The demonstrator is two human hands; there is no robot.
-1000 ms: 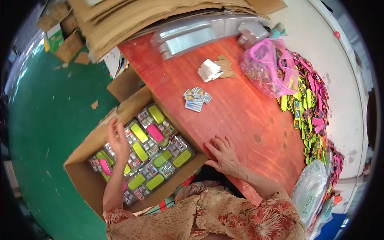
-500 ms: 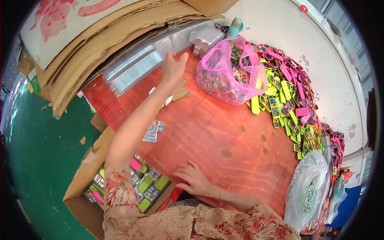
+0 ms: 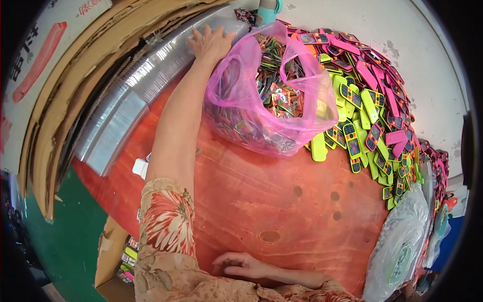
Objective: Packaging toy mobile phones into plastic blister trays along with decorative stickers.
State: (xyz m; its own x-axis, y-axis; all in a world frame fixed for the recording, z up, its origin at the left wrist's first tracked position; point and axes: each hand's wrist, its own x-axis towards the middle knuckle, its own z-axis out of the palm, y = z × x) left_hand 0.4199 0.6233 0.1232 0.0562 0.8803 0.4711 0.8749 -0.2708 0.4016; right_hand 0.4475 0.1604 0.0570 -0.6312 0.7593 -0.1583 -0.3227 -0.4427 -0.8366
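Note:
My left arm stretches far across the red table, and my left hand (image 3: 211, 44) lies with spread fingers on the far end of a long row of clear plastic packages (image 3: 151, 70). Right beside that hand stands a pink plastic bag (image 3: 241, 118), open at the top and full of small colourful packets (image 3: 284, 98). At the near table edge rests my right hand (image 3: 239, 264), its fingers loosely bent and apart, holding nothing.
Yellow-green and pink toy phones (image 3: 352, 138) are heaped along the right. A clear bag (image 3: 395, 246) lies nearer me. Flattened cardboard (image 3: 50, 136) lines the left, with a cardboard box (image 3: 108, 246) below the table's left edge. A turquoise bottle (image 3: 266, 12) stands at the back.
My left hand has reached farther, its curled fingers now spread on the clear packages. My right hand has drawn back toward the near edge. The whole view has shifted forward.

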